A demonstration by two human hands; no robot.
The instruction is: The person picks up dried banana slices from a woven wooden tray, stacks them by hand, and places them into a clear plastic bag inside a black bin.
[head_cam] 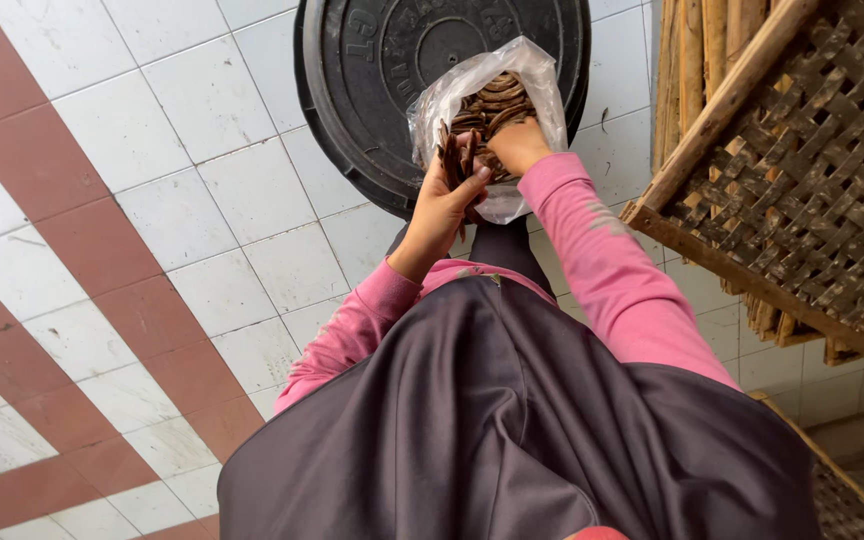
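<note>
Two hands work at a clear plastic bag [529,75] held in front of the body, above a round black cover [372,60] set in the tiled floor [152,130]; the bag's mouth is open toward the camera, and it is filled with flat brown curved pieces [497,100] stacked against one another; the left hand [447,195] has its fingers closed around a small bunch of these brown pieces, gripping them upright at the bag's near edge; the right hand [519,145] is closed on the bag's lower rim, fingers curled into the plastic, just beside the left hand and touching the bag; both arms wear pink sleeves [612,270] over a dark grey garment [512,420]; a woven bamboo rack [812,170] stands to the right, near the bag but apart from it; the floor carries white tiles with reddish-brown diagonal bands [72,180].
</note>
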